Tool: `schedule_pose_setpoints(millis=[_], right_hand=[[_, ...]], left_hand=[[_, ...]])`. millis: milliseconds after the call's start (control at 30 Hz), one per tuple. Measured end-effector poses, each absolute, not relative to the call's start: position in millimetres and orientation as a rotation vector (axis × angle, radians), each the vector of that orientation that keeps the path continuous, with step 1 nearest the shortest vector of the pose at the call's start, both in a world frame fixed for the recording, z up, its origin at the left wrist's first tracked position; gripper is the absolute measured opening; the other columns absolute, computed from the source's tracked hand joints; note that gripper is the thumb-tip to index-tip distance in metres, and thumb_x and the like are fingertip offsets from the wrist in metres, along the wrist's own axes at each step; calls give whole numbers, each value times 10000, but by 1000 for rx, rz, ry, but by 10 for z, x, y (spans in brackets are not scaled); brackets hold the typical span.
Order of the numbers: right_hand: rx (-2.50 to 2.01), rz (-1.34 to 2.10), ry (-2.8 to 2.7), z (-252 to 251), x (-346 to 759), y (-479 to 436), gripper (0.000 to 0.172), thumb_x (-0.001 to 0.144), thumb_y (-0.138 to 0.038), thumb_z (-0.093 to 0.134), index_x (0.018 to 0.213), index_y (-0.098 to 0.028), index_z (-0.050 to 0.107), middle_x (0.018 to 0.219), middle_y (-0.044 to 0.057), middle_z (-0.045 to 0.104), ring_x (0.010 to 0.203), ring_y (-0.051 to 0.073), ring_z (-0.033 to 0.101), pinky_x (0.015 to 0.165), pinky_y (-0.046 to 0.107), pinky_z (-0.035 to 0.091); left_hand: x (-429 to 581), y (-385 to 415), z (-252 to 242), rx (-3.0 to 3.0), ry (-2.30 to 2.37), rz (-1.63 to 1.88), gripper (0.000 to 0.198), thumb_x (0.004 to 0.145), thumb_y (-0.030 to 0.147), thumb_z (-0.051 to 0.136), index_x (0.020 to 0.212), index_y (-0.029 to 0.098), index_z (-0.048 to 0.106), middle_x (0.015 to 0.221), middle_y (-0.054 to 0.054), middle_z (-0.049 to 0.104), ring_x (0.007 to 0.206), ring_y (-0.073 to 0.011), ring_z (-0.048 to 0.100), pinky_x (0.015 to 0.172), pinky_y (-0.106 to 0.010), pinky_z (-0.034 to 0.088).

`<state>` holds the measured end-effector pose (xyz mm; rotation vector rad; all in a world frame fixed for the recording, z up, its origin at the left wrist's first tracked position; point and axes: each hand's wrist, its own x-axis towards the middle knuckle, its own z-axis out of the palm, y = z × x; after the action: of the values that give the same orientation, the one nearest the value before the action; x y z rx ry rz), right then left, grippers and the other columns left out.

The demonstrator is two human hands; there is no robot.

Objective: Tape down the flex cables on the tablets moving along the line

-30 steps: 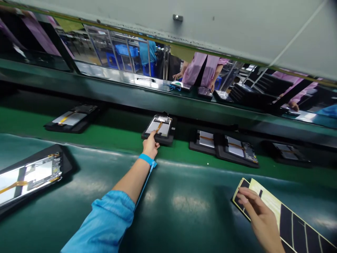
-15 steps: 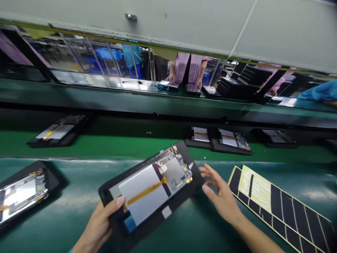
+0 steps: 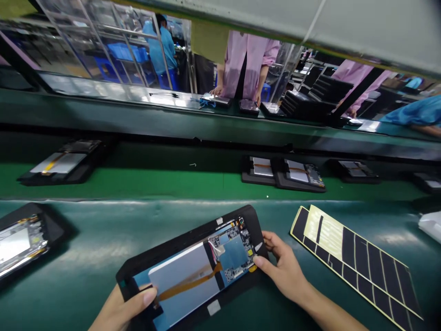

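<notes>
I hold a black tray with an opened tablet (image 3: 193, 271) in it, low on the dark green bench in front of me. The tablet shows a silver battery, an orange flex cable and a circuit board. My left hand (image 3: 120, 310) grips the tray's near left corner, thumb on top. My right hand (image 3: 282, 269) grips its right end, thumb by the circuit board. A yellow sheet of black adhesive strips (image 3: 354, 255) lies just right of my right hand.
Another open tablet in a tray (image 3: 24, 239) lies at the left edge. On the green conveyor belt (image 3: 172, 184) behind sit several more trays (image 3: 282, 172). Across the line stand people in pink (image 3: 248, 64) and blue coats, beside stacked black trays (image 3: 320, 99).
My left hand pulled a tray off the conveyor belt to the bench. My right hand left the strip sheet and took hold of the tray's right end.
</notes>
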<state>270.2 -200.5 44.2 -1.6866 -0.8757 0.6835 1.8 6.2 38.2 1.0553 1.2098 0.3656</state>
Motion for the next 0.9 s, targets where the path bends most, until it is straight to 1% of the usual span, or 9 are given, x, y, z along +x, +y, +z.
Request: schedule_pose_setpoints(millis=[100, 200, 300, 400, 467, 700, 767, 833, 900], right_hand=[[-1814, 669, -935, 372, 2730, -2123, 429, 911, -533, 665, 1184, -202, 644, 884, 59, 759, 793, 216, 718, 695, 314, 579], [-2147, 434, -1072, 241, 2858, -2306, 411, 859, -579, 700, 1070, -227, 710, 767, 28, 727, 661, 207, 684, 603, 305, 547], [-2338, 161, -1145, 135, 2996, -2496, 422, 879, -627, 645, 1022, -244, 747, 807, 40, 729, 630, 195, 673, 576, 294, 530], [-2370, 115, -1122, 108, 3058, -2626, 439, 932, -628, 572, 1042, -241, 748, 788, 21, 712, 439, 121, 548, 457, 260, 472], [-2362, 102, -1122, 116, 3059, -2669, 432, 935, -621, 574, 1033, -239, 751, 773, 12, 705, 388, 100, 490, 419, 253, 450], [-2230, 85, -1239, 169, 2988, -2665, 306, 956, -498, 599, 988, -243, 764, 847, 57, 744, 595, 170, 654, 463, 262, 496], [-2123, 66, -1359, 204, 2931, -2587, 218, 968, -401, 611, 998, -239, 753, 901, 66, 758, 710, 195, 697, 600, 295, 559], [-1992, 33, -1533, 253, 2833, -2430, 151, 971, -294, 619, 1041, -233, 739, 945, 64, 763, 816, 209, 711, 737, 334, 563], [-1868, 7, -1713, 300, 2697, -2190, 172, 978, -217, 602, 1102, -223, 720, 979, 62, 757, 847, 199, 697, 748, 332, 522]], left_hand=[[116, 176, 310, 1247, 1076, 337, 499, 512, 579, 887, 814, 222, 711, 631, -31, 663, 587, -242, 619, 555, -332, 557], [208, 304, 219, 1554, 1015, 313, 520, 607, 491, 870, 1027, 224, 718, 624, 14, 616, 562, -199, 580, 556, -287, 509], [212, 355, 152, 1780, 1043, 394, 497, 771, 494, 751, 1183, 226, 677, 622, 36, 584, 555, -172, 554, 539, -254, 436], [175, 317, 146, 1842, 1008, 351, 374, 877, 494, 630, 1109, 209, 697, 667, 6, 620, 592, -176, 579, 550, -259, 427], [160, 275, 155, 1868, 989, 316, 344, 901, 488, 599, 1061, 203, 703, 678, -3, 626, 595, -176, 580, 555, -263, 429], [159, 205, 131, 1978, 955, 266, 287, 938, 437, 549, 1033, 207, 693, 715, -9, 634, 625, -175, 582, 597, -276, 434], [180, 173, 126, 2042, 952, 280, 248, 947, 408, 528, 969, 213, 679, 741, -11, 625, 642, -172, 572, 619, -282, 429], [226, 118, 127, 2120, 943, 298, 215, 945, 371, 515, 881, 215, 649, 757, -11, 603, 666, -171, 564, 642, -287, 419], [291, 51, 129, 2189, 939, 312, 194, 928, 338, 514, 813, 214, 611, 770, -11, 584, 680, -170, 560, 652, -290, 406]])
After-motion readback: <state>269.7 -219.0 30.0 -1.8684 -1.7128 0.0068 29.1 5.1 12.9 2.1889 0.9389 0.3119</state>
